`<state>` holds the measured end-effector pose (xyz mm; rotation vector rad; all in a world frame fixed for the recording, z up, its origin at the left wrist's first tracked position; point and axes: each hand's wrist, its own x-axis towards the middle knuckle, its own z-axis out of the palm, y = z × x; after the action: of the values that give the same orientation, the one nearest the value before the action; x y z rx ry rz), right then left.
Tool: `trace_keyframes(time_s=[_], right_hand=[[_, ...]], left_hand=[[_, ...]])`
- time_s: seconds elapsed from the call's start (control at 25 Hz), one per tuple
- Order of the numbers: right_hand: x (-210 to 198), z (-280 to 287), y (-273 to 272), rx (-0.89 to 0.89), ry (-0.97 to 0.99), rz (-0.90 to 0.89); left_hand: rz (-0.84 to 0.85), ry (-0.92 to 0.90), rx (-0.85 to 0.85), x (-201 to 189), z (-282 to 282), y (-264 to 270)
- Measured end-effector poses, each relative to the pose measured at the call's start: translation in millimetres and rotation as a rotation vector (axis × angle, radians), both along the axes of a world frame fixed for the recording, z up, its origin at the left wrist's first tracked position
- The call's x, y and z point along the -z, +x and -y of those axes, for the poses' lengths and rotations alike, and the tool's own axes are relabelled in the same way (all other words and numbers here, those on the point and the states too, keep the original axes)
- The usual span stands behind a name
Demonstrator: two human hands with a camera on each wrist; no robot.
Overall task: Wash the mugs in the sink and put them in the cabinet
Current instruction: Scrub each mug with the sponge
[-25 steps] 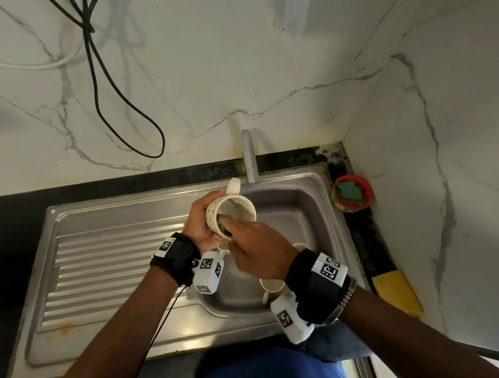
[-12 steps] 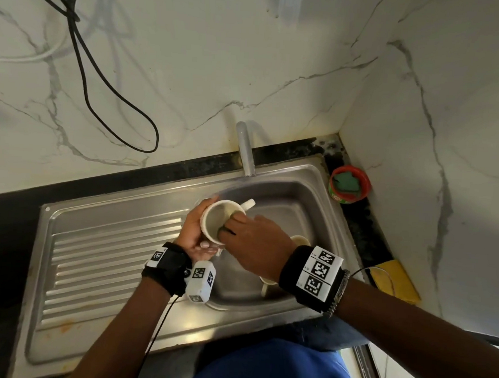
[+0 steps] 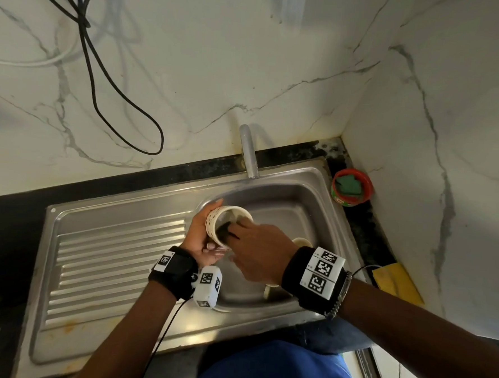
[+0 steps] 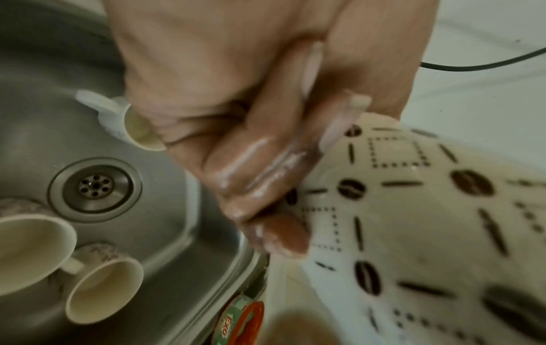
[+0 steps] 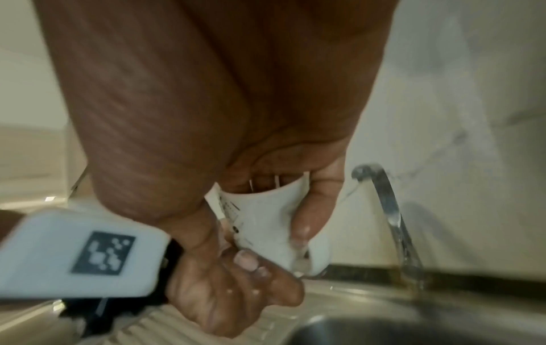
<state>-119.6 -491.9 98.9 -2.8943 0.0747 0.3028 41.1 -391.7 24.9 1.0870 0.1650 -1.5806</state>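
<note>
My left hand [image 3: 201,235] grips a cream mug [image 3: 215,223] with a brown coffee-bean pattern, tilted on its side over the left part of the sink [image 3: 316,175]. Its curled wet fingers [image 4: 266,175] wrap the mug's wall [image 4: 413,210]. My right hand [image 3: 256,247] reaches into the mug's mouth, where its fingers hold a dark scrub pad [image 3: 225,231]. Its thumb [image 5: 319,198] lies on the outside of the mug [image 5: 266,221]. Three more cream mugs lie in the basin [image 4: 29,252], [image 4: 103,291], [image 4: 139,126].
The tap [image 3: 249,152] stands behind the basin. A ribbed drainboard [image 3: 115,259] spreads to the left. A red tub holding a green sponge [image 3: 352,187] sits in the right corner, a yellow cloth [image 3: 394,282] nearer along the right wall. A black cable [image 3: 104,63] hangs on the marble wall.
The mug has turned in my left hand: its handle pointed up, then right, and is now out of sight. My right hand stays in the mug's mouth.
</note>
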Motion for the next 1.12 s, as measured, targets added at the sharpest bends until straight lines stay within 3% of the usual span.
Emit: trace_keyframes(time_s=[0.12,0.4,0.6,0.84,0.92,1.04,1.12], right_hand=[[-6.4,-0.8,0.3,0.009,0.150,-0.088],[-8.1,-4.6,9.9,0.051,-0.089,-0.099],[-32.6,4.7,23.2,0.017,-0.010,0.042],[-13.5,-1.9,24.3,0.060,-0.108,0.014],[-11.0,1.4,23.6,0.142,0.151,0.019],[-18.5,15.2,24.5,0.457,1.066,-0.141],[-22.7,18.8,21.8,0.656,1.454,-0.138]], left_hand=[[-0.008,0.023,0.041,2.5,-1.0,-4.8],[0.025,-0.005,-0.015,-7.8,1.6,-5.0],[-0.010,-0.027,-0.042,-29.0,5.7,1.0],[0.015,-0.091,-0.070,-24.9,9.3,1.5],[0.020,-0.127,-0.125,-19.8,5.3,-3.3],[0.051,-0.181,-0.147,-13.2,-5.7,-11.7],[0.033,-0.246,-0.101,-8.8,-14.3,-8.9]])
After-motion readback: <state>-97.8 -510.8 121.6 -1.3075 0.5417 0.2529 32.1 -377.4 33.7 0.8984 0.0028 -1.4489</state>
